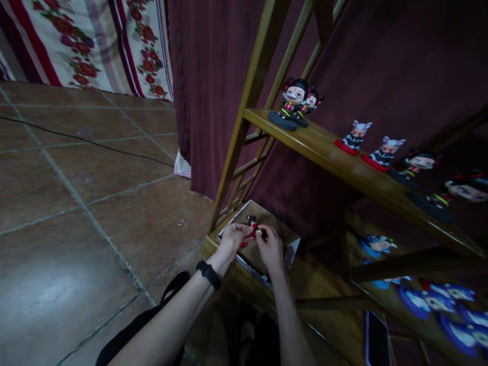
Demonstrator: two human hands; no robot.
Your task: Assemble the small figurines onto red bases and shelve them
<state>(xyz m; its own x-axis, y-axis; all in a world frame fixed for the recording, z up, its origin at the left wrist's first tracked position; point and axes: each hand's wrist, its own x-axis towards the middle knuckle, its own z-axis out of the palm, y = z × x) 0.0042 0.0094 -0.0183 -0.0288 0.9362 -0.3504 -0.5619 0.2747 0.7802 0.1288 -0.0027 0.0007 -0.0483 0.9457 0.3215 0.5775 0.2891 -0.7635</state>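
two hands on one tiny figure. our left hand (pixel 233 236) and right hand (pixel 271 249) meet fingertip to fingertip, both pinching a red n black figurine (pixel 254 227) between thumb and forefingers, the other fingers curled in, not spread. we'd guess the two-handed pinch is bc the thing is so small and looks top-heavy, big head on a little base. right under the fingers sits an open cardboard box (pixel 290 249) on the bottom shelf board (pixel 247 287); the figurine is over the box, touching its floor or not we can't tell. what else is in there, no clue, our hands cover part and the rest shows only brown bottom. up and right of the fingers, well apart, the upper shelf (pixel 328 147) holds more figures, each upright on its round base, facing out, display style imo: a black-haired pair (pixel 295 99), then two pale-haired ones (pixel 356 134) on red bases. black wristband (pixel 209 274) sits behind the left fingers, on the wrist.
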